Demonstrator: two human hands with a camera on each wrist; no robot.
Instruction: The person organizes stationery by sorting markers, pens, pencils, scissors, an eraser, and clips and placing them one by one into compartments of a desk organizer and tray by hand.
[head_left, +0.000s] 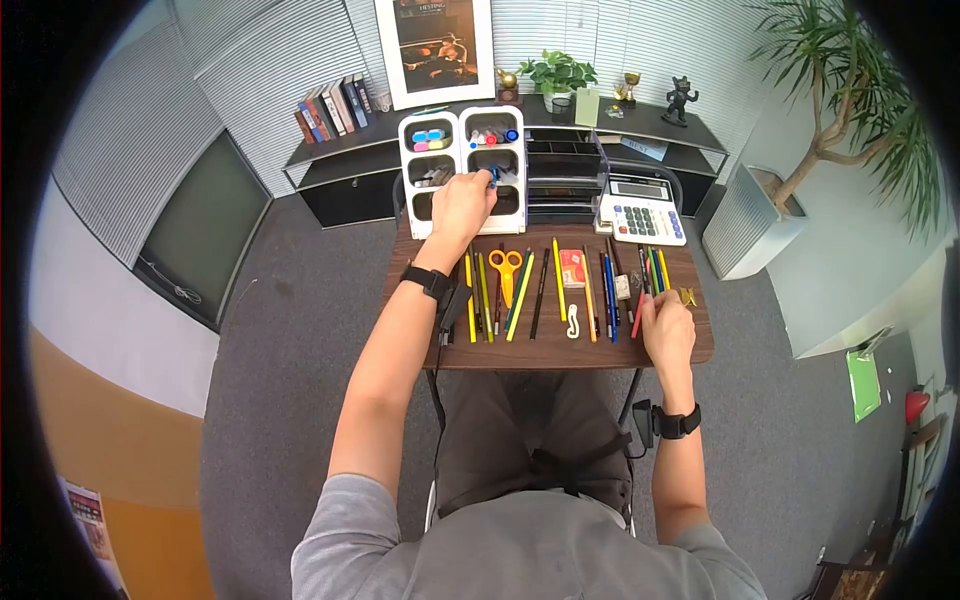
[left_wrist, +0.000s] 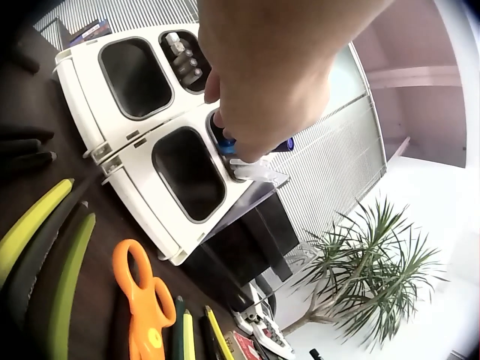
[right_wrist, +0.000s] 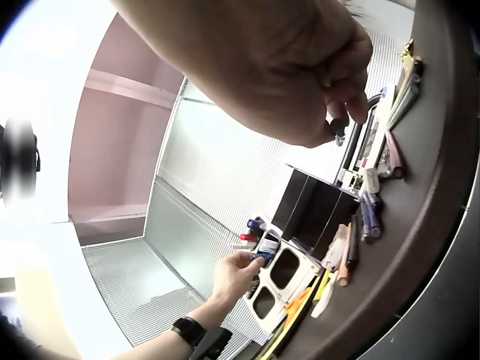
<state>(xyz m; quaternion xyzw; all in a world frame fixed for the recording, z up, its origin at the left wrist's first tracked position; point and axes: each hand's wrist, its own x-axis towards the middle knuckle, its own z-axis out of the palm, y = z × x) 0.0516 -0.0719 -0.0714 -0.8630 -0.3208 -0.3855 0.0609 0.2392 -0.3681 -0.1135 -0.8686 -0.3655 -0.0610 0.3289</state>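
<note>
My left hand [head_left: 462, 212] reaches into the middle right compartment of the white organizer [head_left: 408, 190] and pinches a blue item [head_left: 492, 177]. In the left wrist view that hand [left_wrist: 262, 90] largely covers the blue item [left_wrist: 226, 145], beside clear-looking pieces [left_wrist: 255, 172]. At the table's right side, my right hand [head_left: 668, 330] is low over several pencils. The right wrist view shows the right hand [right_wrist: 300, 82] pinching a small dark item with a shiny end [right_wrist: 339, 129]; what it is I cannot tell.
Orange scissors [head_left: 506, 272], a yellow pencil [head_left: 558, 280], a red-and-white packet [head_left: 572, 269] and a white piece [head_left: 573, 321] lie on the brown table [head_left: 400, 335]. Black trays [head_left: 566, 170] and a calculator [head_left: 646, 220] stand behind. A shelf with books [head_left: 335, 108] is farther back.
</note>
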